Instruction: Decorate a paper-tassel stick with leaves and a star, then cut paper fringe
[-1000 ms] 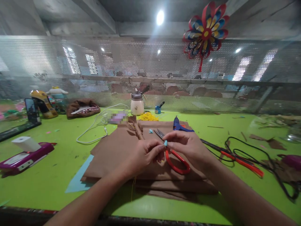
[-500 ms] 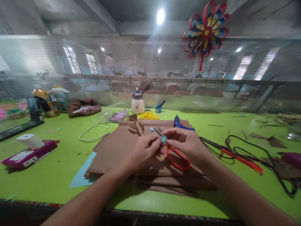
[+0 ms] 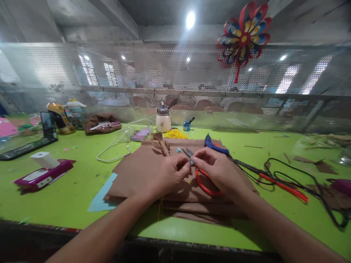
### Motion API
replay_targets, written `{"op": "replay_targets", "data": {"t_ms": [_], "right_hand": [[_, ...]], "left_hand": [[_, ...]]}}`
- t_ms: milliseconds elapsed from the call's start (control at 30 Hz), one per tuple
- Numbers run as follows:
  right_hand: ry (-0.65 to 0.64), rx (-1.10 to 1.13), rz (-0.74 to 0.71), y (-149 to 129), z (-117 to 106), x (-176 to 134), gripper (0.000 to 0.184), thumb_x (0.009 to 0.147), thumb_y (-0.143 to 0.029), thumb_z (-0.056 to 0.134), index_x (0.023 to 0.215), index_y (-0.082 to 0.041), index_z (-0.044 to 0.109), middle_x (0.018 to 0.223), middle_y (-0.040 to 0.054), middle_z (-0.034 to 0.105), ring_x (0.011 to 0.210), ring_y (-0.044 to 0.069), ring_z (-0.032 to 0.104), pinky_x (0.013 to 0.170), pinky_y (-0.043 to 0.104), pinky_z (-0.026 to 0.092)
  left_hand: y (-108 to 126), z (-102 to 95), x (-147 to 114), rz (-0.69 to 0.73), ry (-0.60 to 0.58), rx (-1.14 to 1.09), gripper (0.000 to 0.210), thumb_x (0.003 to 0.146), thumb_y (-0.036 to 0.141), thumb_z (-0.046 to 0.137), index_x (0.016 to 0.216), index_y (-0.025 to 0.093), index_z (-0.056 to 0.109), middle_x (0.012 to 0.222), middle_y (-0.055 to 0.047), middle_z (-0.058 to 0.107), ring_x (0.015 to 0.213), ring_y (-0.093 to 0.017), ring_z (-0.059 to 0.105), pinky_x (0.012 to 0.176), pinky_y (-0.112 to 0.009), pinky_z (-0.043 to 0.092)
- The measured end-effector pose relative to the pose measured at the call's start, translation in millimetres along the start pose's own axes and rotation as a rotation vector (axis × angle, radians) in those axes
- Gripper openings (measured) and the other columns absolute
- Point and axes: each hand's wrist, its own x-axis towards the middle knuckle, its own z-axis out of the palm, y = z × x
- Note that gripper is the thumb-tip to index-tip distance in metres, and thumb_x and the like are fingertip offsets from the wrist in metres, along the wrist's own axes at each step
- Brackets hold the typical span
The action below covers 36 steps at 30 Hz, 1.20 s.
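Observation:
Over a stack of brown paper (image 3: pixel 134 171), my two hands meet at a small piece of light-blue paper (image 3: pixel 191 162). My right hand (image 3: pixel 212 166) pinches it between thumb and fingers, which cover most of it. My left hand (image 3: pixel 175 171) is closed at its left side, fingertips pinched against the same piece. Red-handled scissors (image 3: pixel 210 188) lie on the brown paper under my right hand, blades pointing up and left. Just beyond sits another small blue paper bit (image 3: pixel 179 149). A bundle of twisted brown paper (image 3: pixel 162 143) lies past my left hand.
A blue glue gun (image 3: pixel 215 145) lies behind my right hand, and red-handled pliers-like tool (image 3: pixel 283 188) with black cord lies right. Yellow string (image 3: pixel 177 134), a lidded jar (image 3: pixel 163 120) and a small blue bottle (image 3: pixel 187 126) stand behind. A purple power strip (image 3: pixel 44 177) is left.
The blue paper piece shows less now, more covered by my fingers. My hands stay together over the brown paper. The whole view has shifted slightly.

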Motion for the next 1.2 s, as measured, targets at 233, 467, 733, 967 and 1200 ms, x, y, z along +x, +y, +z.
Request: {"op": "replay_targets", "data": {"t_ms": [233,467,733,967,1200], "right_hand": [[-0.019,0.306,0.089,11,2,5,0.018,0.07,-0.028,0.068,0.08,-0.017,0.058,0.069,-0.0006,0.06,0.061,0.011,0.056,0.061,0.026,0.048],[-0.087,0.454,0.12,13,3,6,0.024,0.067,-0.019,0.07,0.089,-0.017,0.062,0.083,0.0027,0.064,0.073,0.013,0.059,0.072,0.029,0.049],[-0.053,0.365,-0.003,8,6,3,0.02,0.072,-0.022,0.067,0.091,-0.018,0.062,0.083,0.0041,0.065,0.078,0.015,0.061,0.078,0.034,0.05],[-0.012,0.237,-0.048,7,5,1,0.013,0.073,-0.023,0.066,0.083,-0.018,0.062,0.079,0.0033,0.066,0.075,0.015,0.063,0.078,0.034,0.051],[-0.088,0.286,0.012,7,6,2,0.017,0.071,-0.024,0.068,0.081,-0.017,0.056,0.077,0.0021,0.064,0.074,0.015,0.063,0.073,0.031,0.051]], "left_hand": [[5,0.4,-6,0.186,0.105,0.231,0.015,0.08,0.016,0.048,0.076,0.014,0.063,0.067,-0.001,0.061,0.06,-0.009,0.05,0.058,-0.02,0.037],[15,-2.8,-3,-0.037,0.128,-0.06,0.024,0.081,0.023,0.049,0.061,0.013,0.056,0.053,0.002,0.052,0.05,-0.008,0.045,0.05,-0.019,0.035],[8,-4.9,2,-0.308,-0.008,-0.68,0.02,0.079,0.03,0.055,0.069,0.012,0.055,0.06,-0.002,0.058,0.05,-0.008,0.049,0.049,-0.02,0.036],[7,-7.1,2,-0.321,-0.043,-0.752,0.017,0.078,0.027,0.058,0.07,0.012,0.056,0.061,-0.002,0.059,0.051,-0.007,0.05,0.05,-0.019,0.035],[15,-4.0,0,-0.192,0.097,-0.463,0.018,0.075,0.024,0.06,0.062,0.012,0.058,0.054,0.0,0.056,0.048,-0.008,0.047,0.047,-0.02,0.036]]}}
